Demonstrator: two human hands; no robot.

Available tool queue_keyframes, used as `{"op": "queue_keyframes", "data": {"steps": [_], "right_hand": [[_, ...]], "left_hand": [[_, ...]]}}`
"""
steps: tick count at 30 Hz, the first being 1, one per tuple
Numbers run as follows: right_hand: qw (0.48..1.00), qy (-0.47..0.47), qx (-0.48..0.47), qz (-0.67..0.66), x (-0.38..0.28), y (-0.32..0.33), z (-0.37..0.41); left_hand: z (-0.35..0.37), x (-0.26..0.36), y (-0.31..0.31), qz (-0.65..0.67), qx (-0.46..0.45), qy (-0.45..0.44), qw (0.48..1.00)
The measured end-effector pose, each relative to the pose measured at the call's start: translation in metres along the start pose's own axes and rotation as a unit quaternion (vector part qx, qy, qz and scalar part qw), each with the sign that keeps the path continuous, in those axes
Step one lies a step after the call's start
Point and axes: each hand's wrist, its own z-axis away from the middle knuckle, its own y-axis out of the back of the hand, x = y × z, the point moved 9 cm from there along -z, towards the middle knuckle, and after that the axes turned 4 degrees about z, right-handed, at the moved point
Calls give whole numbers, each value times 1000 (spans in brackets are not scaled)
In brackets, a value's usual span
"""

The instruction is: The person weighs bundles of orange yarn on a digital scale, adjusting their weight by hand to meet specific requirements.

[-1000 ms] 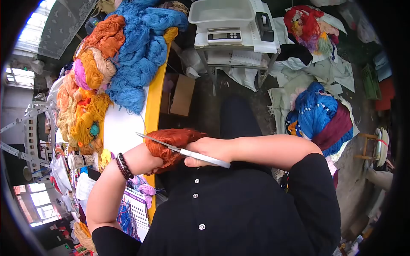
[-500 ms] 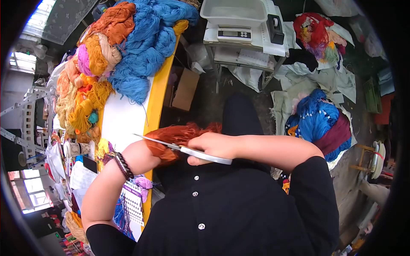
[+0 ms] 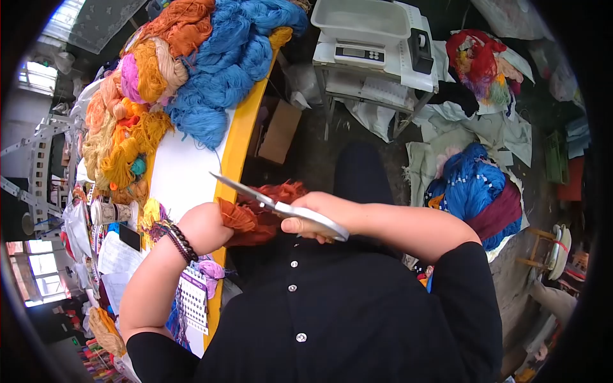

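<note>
My left hand (image 3: 207, 228), with beaded bracelets (image 3: 180, 241) at the wrist, is closed around a bundle of rust-red yarn (image 3: 248, 225) in front of my chest. Loose strands of it spread right, behind the scissors. My right hand (image 3: 319, 214) grips the white-handled scissors (image 3: 281, 207). Their blades look closed and point up and left, crossing over the yarn toward the table edge. The thumb rests along the handle, and part of the grip is hidden in the fingers.
Left of me runs a yellow-edged white table (image 3: 246, 121) with a heap of blue yarn (image 3: 220, 89) and orange yarn (image 3: 179, 29). A scale with a tray (image 3: 361, 54) stands on a metal stand ahead. Blue yarn (image 3: 472, 179) lies on cloth at the right, near a stool (image 3: 543, 249).
My right hand and the scissors have moved slightly right, the blades now tilting more steeply upward. Some yarn strands have drawn in from the right. My left hand has shifted slightly left, still on the yarn.
</note>
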Motion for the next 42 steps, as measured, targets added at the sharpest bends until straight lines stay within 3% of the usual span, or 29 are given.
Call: {"op": "queue_keyframes", "data": {"steps": [1, 2, 3, 4, 6, 7, 8, 9, 12, 16, 18, 19, 21, 22, 23, 24, 25, 26, 27, 30, 32, 36, 41, 42], "right_hand": [[1000, 21, 1, 12, -3, 5, -1], [999, 41, 17, 18, -8, 10, 0], [998, 32, 40, 32, -11, 16, 2], [997, 22, 63, 46, -12, 21, 5], [998, 45, 47, -8, -13, 22, 10], [997, 67, 36, -18, -15, 20, 12], [997, 36, -9, -73, -6, 12, 5], [995, 37, -29, -84, -7, 7, 6], [990, 42, -96, -90, -15, -8, 6], [986, 41, -129, -94, -23, -25, -5], [990, 33, -91, -105, -24, -23, -13], [992, 17, -65, -104, -24, -20, -17], [992, -2, -23, -126, -21, -10, -27], [995, -23, 20, -97, -22, 0, -31], [995, -39, 42, -83, -23, 9, -37], [996, -66, 56, -28, -20, 17, -50], [993, -89, 73, 26, -17, 27, -67], [981, -83, 103, 140, -20, 37, -85], [959, -55, 115, 253, -30, 43, -106], [868, -35, 146, 473, -55, 38, -176], [818, -37, 159, 552, -67, 28, -217], [802, 5, 177, 570, -87, 8, -285], [763, 252, 257, 537, -112, -15, -277], [788, 293, 198, 505, -113, -19, -266]], "left_hand": [[1, 14, 6, 26, 36, -159, 986], [4, -5, 17, 230, 18, -15, 973], [16, -20, 19, 419, -2, 130, 899], [19, -24, 35, 552, 58, 86, 827], [24, -20, 63, 714, 61, -23, 697], [25, -24, 70, 751, 37, -55, 657], [22, -28, 70, 758, -46, -90, 645], [21, -42, 69, 779, -56, -78, 620], [17, -39, 73, 792, -72, -98, 598], [18, -23, 72, 772, -50, -98, 626], [21, -12, 68, 767, -70, -125, 625], [27, -1, 72, 776, -16, -104, 622], [37, -15, 66, 777, -18, -149, 611], [48, -7, 71, 791, 50, -98, 601], [56, -16, 67, 772, 65, -104, 624], [66, -24, 60, 743, 90, -78, 658], [67, -16, 50, 724, 42, -116, 678], [74, -16, 39, 729, 91, -103, 671], [79, -8, 20, 734, 9, -87, 673], [74, -12, -19, 718, 37, -93, 689], [76, -6, -12, 784, 67, -146, 600], [86, -34, 2, 824, 176, -183, 507], [91, -59, 31, 802, 308, -163, 486], [93, -62, 42, 789, 341, -175, 481]]}}
